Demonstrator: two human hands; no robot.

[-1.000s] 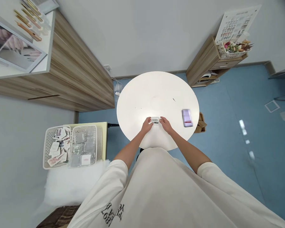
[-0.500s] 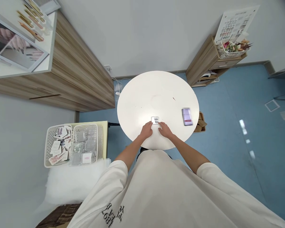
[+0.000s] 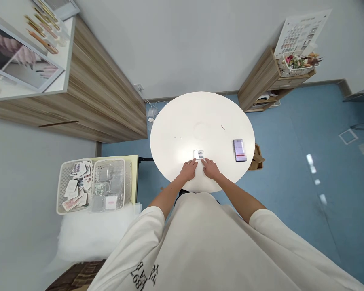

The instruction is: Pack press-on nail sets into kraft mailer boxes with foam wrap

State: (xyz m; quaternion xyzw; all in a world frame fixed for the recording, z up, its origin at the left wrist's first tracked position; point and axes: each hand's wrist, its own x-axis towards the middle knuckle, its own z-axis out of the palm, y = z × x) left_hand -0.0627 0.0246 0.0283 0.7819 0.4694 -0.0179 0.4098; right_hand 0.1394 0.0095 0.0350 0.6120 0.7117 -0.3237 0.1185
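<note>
A small flat white case (image 3: 198, 154) with rows of dark dots on its right part lies on the round white table (image 3: 176, 117). My left hand (image 3: 188, 169) rests at the case's near left corner, fingers stretched out and fingertips by its near edge. Opposite it, my right hand (image 3: 211, 168) has its fingers extended, the tips at the near right corner. Neither hand is wrapped around the case. Whether the fingertips press on it is too small to tell.
A blurred purple phone-like item (image 3: 239, 150) lies at the table's right. To the left, white baskets hold printed cards (image 3: 75, 190) and clear plastic boxes (image 3: 109, 182). A wooden cabinet (image 3: 109, 89) stands back left, a smaller one (image 3: 257, 81) back right. A cardboard box (image 3: 257, 158) sits on the floor.
Both hands have drawn slightly back toward my body. Their fingertips went from the case's near sides to its near edge, leaving more of the case showing. The case itself stays about in place.
</note>
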